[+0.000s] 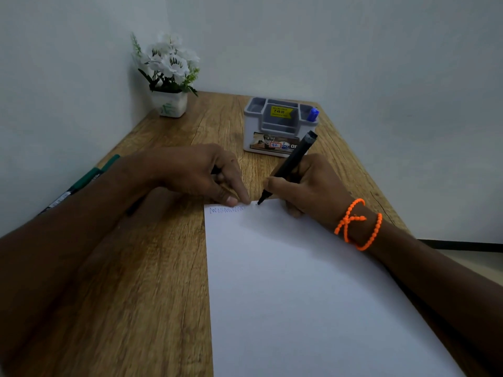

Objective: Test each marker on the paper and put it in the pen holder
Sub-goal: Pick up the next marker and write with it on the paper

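Head view: right hand (307,186) grips black marker (290,165), fingers curled round barrel, tip touching top edge of white paper (313,295) on wooden table (152,268). Left hand (196,172) presses paper's far corner beside blue scribble (227,209), fingers bent round small dark item, too hidden to identify. Grey pen holder (277,129) stands just behind hands, blue marker (313,114) in right compartment. Green markers (89,178) lie at table's left edge. White flowers in pot (168,77) in far corner. Orange bead bracelet (359,224) on right wrist.
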